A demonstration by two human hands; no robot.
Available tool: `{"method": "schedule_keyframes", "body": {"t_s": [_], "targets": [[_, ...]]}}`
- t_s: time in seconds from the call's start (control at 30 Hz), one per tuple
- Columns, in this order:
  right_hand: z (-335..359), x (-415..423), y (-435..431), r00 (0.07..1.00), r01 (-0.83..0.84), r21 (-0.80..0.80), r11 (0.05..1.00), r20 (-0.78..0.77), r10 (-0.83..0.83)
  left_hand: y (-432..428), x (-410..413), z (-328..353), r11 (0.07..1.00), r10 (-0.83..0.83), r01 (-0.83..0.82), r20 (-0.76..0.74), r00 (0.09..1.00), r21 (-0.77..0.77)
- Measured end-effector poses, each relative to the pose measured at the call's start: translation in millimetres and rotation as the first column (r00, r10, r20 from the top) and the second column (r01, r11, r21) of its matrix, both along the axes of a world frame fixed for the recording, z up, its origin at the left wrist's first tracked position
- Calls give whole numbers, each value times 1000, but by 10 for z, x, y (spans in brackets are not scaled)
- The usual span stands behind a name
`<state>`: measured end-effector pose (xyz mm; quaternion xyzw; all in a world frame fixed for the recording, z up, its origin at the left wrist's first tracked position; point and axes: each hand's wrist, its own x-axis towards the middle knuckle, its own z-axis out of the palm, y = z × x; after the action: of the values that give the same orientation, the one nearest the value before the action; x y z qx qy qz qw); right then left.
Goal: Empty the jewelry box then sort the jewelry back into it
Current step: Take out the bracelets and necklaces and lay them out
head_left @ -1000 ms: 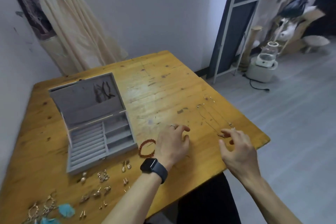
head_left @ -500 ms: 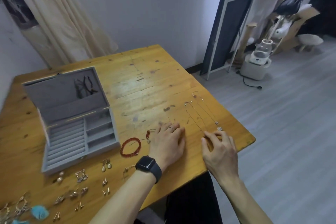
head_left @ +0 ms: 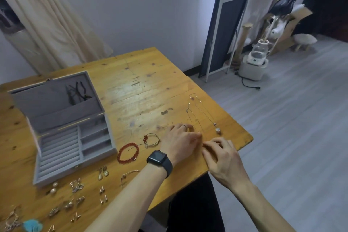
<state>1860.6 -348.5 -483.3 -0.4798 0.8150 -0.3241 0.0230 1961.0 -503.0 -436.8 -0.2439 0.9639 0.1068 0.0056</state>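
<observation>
our left hand (head_left: pixel 178 142) and right hand (head_left: pixel 224 158) meet fingertip to fingertip on the yellow wooden worktop (head_left: pixel 143 88), fingers bent at the near end of the thin silver necklace chains (head_left: pixel 204 110). we cannot tell whether they pinch a chain. the open grey felt jewelry box (head_left: pixel 58 149) sits well left, with a red bead bracelet (head_left: pixel 128 152) between.

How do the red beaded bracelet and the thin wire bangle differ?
The red beaded bracelet is beads all round; the thin wire bangle is bare wire with red beads at one spot. The bracelet lies nearer the grey jewelry box, the bangle nearer the left hand. Both lie flat on the wooden table, untouched.
</observation>
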Motion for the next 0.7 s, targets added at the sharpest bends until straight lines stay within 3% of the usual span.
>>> {"method": "schedule_keyframes", "body": {"t_s": [0.2,0.5,0.57,0.7], "targets": [[-56,144,323,987,-130,-13,991,-100,128,142,84,-12,979,-182,176,-48,982,-107],[-115,37,563,926,-256,-99,961,-310,215,310,395,-101,956,-286,268,-166,944,-118],[-57,32,560,938,-234,-128,964,-290,190,355,416,-120,956,-287,269,-173,942,-115],[188,75,465,989,-140,-228,964,-83,124,394,383,-122,971,-234,225,-166,958,-76]]}}
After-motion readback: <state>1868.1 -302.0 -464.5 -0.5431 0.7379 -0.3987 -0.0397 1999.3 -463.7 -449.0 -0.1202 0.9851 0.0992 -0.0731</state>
